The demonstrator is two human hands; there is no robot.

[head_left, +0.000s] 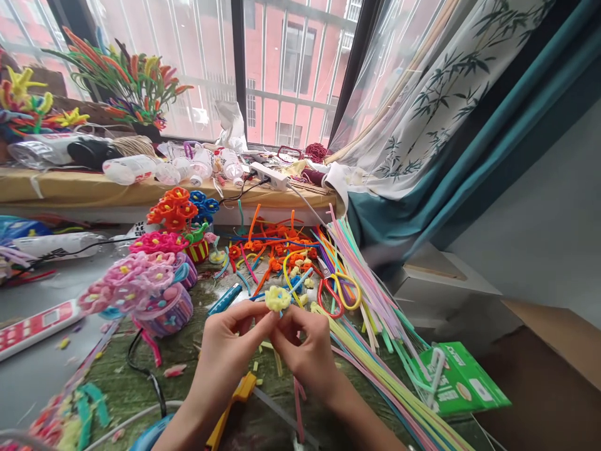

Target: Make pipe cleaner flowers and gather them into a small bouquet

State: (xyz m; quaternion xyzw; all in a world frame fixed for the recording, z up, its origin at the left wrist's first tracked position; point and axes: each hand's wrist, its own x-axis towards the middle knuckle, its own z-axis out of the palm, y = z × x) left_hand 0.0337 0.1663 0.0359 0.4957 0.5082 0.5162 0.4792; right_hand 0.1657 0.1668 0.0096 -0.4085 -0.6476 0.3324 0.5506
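in both hands (235, 338), a yellow flower (277, 299)

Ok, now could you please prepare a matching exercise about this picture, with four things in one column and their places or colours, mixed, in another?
Things:
1. Small flower
2. Scissors
3. Power strip
4. Green box

Places or colours:
A. On the window ledge
B. Farthest right of the four
C. Between the fingers of the left hand and right hand
D. Red and yellow

Right pairs: 1-C, 2-D, 3-A, 4-B
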